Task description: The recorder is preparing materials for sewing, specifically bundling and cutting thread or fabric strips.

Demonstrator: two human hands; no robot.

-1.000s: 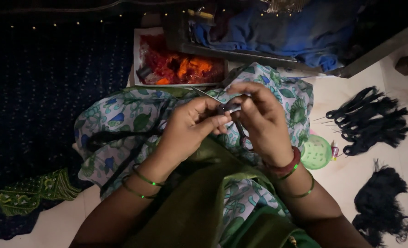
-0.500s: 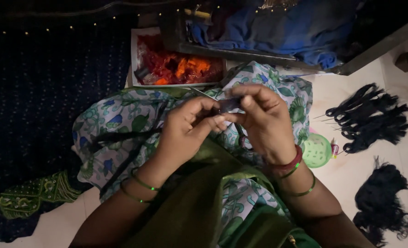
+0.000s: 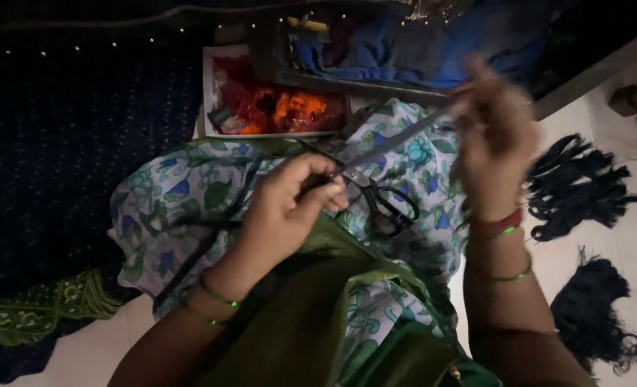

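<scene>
Thread (image 3: 393,143), one taut strand, runs between two hands: left hand (image 3: 290,208) pinches its near end, right hand (image 3: 494,132), blurred, grips the far end. One pair of scissors (image 3: 383,204) lies on the lap; two black hair bundles (image 3: 580,186) sit right.

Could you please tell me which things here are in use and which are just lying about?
In use: left hand, right hand, strand stretched between them.
Lying about: scissors, black yarn bundles, tray of red-orange material.
</scene>
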